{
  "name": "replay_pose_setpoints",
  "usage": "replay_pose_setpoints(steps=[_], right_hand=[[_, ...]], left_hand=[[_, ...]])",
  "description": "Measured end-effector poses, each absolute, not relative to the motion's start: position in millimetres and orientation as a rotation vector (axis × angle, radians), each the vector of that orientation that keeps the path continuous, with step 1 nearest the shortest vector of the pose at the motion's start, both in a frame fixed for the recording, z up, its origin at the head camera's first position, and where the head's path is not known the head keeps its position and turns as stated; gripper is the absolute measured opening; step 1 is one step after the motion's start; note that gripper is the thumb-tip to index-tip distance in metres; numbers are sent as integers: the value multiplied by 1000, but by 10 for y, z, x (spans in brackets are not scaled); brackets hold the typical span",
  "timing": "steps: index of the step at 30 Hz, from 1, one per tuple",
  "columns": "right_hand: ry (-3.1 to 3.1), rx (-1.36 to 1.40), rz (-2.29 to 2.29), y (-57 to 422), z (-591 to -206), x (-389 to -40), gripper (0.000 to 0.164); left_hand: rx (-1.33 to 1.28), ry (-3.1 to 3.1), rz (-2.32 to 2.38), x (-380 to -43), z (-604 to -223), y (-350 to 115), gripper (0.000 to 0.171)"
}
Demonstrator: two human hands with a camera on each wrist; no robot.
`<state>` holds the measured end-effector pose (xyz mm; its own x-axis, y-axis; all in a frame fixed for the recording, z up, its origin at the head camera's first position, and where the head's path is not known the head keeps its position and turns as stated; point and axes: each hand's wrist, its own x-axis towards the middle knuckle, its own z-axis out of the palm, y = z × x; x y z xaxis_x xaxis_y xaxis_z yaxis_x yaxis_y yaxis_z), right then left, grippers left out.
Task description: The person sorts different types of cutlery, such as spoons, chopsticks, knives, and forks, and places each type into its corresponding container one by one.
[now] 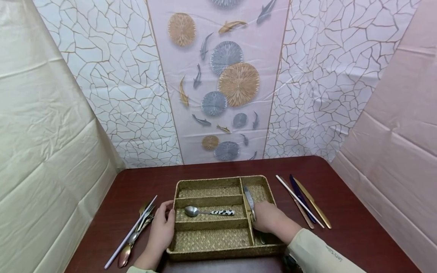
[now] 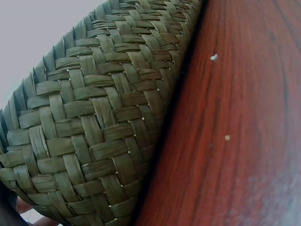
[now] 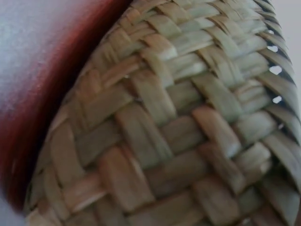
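A woven tray (image 1: 211, 254) with several compartments sits at the table's front edge. My left hand (image 1: 163, 227) holds its left side, thumb and finger at the rim; two fingertips show at the lower left of the left wrist view. In the right-hand compartment, my right hand (image 1: 268, 217) grips a silver table knife (image 1: 249, 198). The blade points away along the divider, while the handle is mostly covered by the fingers. A bit of shiny metal (image 1: 262, 239) shows below that hand. One spoon (image 1: 192, 211) with a black-and-white patterned handle lies in the middle left compartment.
Left of the tray lies a heap of forks and spoons (image 1: 131, 238) with a pale lilac stick (image 1: 119, 248) across it. On the right are a white stick (image 1: 300, 201), a dark blue knife (image 1: 300, 195), a gold knife (image 1: 315, 206) and a brownish utensil (image 1: 305, 217). Fabric walls enclose the table.
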<state>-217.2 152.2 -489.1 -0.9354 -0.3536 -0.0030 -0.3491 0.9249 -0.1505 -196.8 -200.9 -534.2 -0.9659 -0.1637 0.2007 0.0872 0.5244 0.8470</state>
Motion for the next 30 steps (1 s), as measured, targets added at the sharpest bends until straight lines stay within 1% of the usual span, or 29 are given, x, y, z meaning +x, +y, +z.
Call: replay_pose_setpoints(steps=[6,15,18,21,24,26,30], right_hand=[[3101,-600,-290,1519,-4869,-2126,19],[3105,-618,-331,1539,-4855,-2107,27],[3095,-609,-367,1563,-4806,-2095,33],[3073,-617,-449,1600,-4733,-2080,45],[3036,-602,-547,1642,-4658,-2076,49],[3029,-562,-598,1677,-4620,-2084,43],[3106,-519,-651,1805,-4574,-2136,19]], left_hand=[[62,-2502,-1409,-1965,-5345,-2022,30],[61,-2503,-1397,-1955,-5340,-2022,30],[73,-2518,-1407,-1955,-5338,-2020,30],[82,-2530,-1414,-1951,-5334,-2017,30],[85,-2526,-1419,-1948,-5332,-2015,30],[82,-2520,-1417,-1949,-5332,-2014,31],[81,-2521,-1418,-1960,-5332,-2003,31]])
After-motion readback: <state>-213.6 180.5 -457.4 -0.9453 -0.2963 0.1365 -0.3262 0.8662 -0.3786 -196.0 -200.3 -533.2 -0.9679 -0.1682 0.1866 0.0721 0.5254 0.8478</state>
